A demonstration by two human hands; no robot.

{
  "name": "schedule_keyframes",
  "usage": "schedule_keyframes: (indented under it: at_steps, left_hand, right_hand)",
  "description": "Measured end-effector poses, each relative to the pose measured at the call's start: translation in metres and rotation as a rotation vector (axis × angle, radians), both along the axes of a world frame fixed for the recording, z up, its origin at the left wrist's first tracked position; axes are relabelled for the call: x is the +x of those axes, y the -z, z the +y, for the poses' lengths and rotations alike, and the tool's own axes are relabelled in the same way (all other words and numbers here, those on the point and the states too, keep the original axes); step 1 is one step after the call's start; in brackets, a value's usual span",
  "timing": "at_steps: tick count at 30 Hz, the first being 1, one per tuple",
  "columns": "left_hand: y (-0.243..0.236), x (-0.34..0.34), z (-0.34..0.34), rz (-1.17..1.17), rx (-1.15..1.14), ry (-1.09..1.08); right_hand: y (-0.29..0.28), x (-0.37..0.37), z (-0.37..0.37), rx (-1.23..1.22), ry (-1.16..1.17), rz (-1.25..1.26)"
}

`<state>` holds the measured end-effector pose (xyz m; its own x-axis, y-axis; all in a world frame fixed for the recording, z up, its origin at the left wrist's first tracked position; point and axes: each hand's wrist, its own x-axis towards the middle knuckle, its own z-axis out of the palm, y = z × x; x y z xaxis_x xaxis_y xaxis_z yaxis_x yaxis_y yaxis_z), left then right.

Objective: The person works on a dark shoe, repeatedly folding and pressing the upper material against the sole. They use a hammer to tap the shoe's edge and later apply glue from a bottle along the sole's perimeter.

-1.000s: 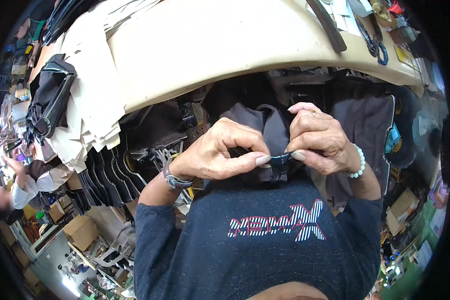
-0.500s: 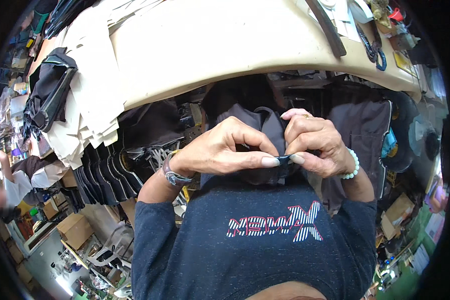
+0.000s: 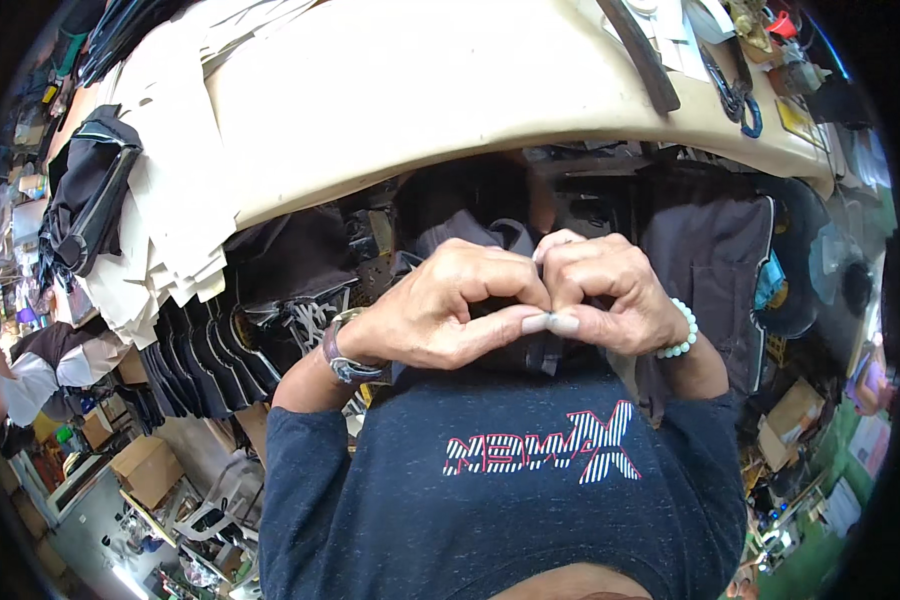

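Observation:
My left hand (image 3: 450,310) and my right hand (image 3: 615,300) meet in front of my chest, thumb tips touching, each in a pinch on a dark fabric piece (image 3: 542,360). The small edge held between the fingertips is mostly covered by them. More of the dark cloth (image 3: 470,232) rises behind my fingers, just under the front edge of the cream worktable (image 3: 390,120).
Pale cut sheets (image 3: 165,240) and a dark piped bundle (image 3: 85,190) lie at the table's left; tools (image 3: 730,95) at its right. Dark pieces (image 3: 200,355) hang underneath. A cardboard box (image 3: 145,465) stands lower left. Other people (image 3: 10,365) (image 3: 865,385) show at both rims.
Both hands have shifted slightly left and drawn together until the thumb tips touch. The dark strip that showed between them is now almost hidden.

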<state>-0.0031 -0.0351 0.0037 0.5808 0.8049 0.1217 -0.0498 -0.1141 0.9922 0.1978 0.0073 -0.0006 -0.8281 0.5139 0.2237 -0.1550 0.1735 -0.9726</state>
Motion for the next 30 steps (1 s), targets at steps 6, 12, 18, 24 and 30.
schedule_keyframes:
  at_steps: [6, 12, 18, 24, 30]
  left_hand:
    - [0.004, 0.005, 0.000, -0.294, -0.199, 0.025]
    - [0.014, 0.005, -0.003, -0.413, -0.416, -0.022]
    - [-0.020, -0.052, 0.031, 0.267, -0.294, -0.002]
    - [-0.005, -0.081, 0.100, 0.651, 0.046, -0.292]
    - [0.045, -0.085, 0.183, 0.745, 0.205, -0.182]
  right_hand:
    - [0.000, -0.001, 0.001, -0.190, -0.064, 0.166]
    - [0.011, 0.001, -0.004, -0.295, -0.046, 0.210]
    - [-0.005, 0.033, 0.023, 0.081, 0.230, -0.078]
    - [0.036, 0.038, 0.035, 0.255, 0.603, -0.432]
    - [0.046, 0.025, 0.070, 0.860, 0.902, -0.748]
